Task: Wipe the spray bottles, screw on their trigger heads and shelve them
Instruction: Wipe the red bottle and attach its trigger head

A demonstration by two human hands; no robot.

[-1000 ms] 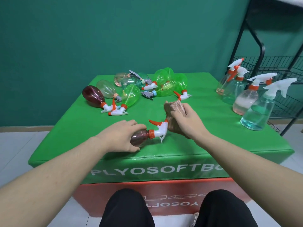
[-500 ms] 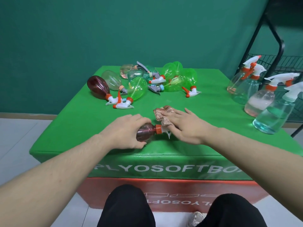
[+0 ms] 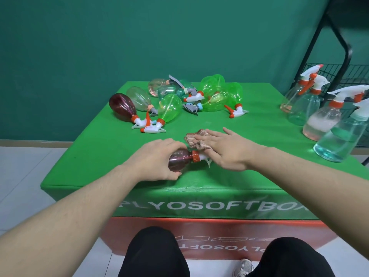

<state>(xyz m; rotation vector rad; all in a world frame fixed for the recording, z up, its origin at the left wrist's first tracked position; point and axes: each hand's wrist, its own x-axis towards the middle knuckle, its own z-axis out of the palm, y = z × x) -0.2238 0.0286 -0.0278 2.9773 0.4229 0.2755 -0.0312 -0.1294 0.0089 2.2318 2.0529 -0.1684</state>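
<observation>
Since a second ago my right hand [image 3: 225, 149] has come down from holding the cloth [image 3: 194, 139] in the air to pressing it flat, fingers straight, over the trigger head [image 3: 201, 156] of the dark red bottle [image 3: 179, 160]. That bottle lies on its side near the front of the counter [image 3: 99, 156], body gripped in my left hand [image 3: 157, 158], neck pointing at the right hand. I'd keep the grip firm so it can't roll, and rub the cloth around the orange collar [image 3: 195, 156].

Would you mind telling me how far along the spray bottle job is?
Done: four upright bottles stand at the right, none shelved. In hand: left hand grips a dark bottle; right hand presses a cloth on it. Left: the pile behind.
</observation>
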